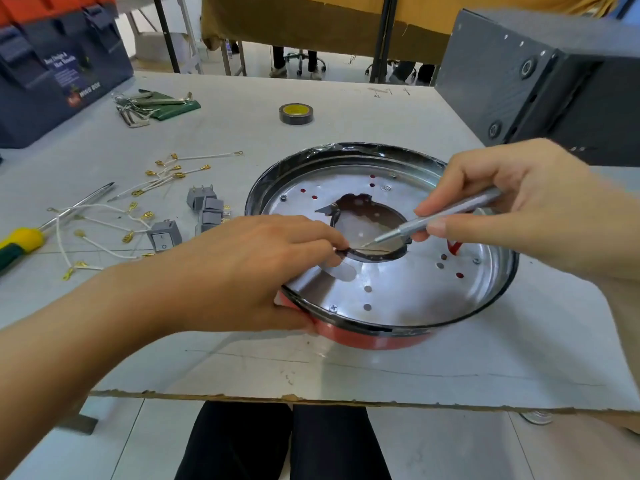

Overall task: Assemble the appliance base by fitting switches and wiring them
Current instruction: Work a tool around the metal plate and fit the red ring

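The round appliance base [398, 299], red outside with a shiny metal floor and a black-taped rim, lies on the table in front of me. My left hand [249, 271] grips its near-left rim with the thumb outside, while its fingertips pinch a strip of black tape [367, 253] at the edge of the central hole. My right hand [512, 206] holds a slim silver craft knife [440, 218] like a pen, tip touching that tape. Several grey rocker switches [204, 209] and several white wires with gold terminals [138, 202] lie left of the base.
A yellow-handled screwdriver [20, 240] lies at the far left. A roll of black tape [296, 114] and hex keys on a green pouch [152, 105] lie further back. A dark toolbox [52, 71] stands at the back left, a grey metal box [519, 74] at the back right.
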The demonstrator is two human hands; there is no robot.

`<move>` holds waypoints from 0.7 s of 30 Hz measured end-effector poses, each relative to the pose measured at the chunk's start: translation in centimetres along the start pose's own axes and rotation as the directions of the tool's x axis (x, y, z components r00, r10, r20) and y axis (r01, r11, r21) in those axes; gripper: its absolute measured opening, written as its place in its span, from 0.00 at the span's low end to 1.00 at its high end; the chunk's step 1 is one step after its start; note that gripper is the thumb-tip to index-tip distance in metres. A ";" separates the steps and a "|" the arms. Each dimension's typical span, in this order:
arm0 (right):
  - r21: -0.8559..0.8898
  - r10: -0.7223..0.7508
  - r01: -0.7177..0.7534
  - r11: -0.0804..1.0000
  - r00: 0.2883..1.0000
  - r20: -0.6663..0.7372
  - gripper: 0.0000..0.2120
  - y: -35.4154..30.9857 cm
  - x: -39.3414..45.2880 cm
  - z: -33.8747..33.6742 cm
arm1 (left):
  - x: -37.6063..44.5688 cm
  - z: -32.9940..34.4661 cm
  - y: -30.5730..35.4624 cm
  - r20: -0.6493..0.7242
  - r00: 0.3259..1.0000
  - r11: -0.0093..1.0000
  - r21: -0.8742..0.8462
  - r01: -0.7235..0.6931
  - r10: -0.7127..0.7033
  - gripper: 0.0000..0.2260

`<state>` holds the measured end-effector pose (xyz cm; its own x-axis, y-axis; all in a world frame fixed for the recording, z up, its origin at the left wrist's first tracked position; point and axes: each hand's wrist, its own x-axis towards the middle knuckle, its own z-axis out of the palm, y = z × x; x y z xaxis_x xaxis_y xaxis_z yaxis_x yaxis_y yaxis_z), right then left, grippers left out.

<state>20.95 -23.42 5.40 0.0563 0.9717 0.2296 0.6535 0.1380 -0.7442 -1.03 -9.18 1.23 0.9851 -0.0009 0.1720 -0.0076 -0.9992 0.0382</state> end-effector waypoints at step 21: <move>-0.118 -0.187 0.148 0.982 0.675 -0.713 0.10 -0.6 0.2 0.8 | 0.2 -3.4 -0.8 -0.464 0.831 0.829 -0.558 -0.006 -0.307 0.09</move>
<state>19.97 -23.16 5.41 0.4540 0.4934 0.7419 0.7388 0.2570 -0.6230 -1.37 -8.28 4.61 0.7408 0.3242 0.5883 -0.1078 -0.8071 0.5805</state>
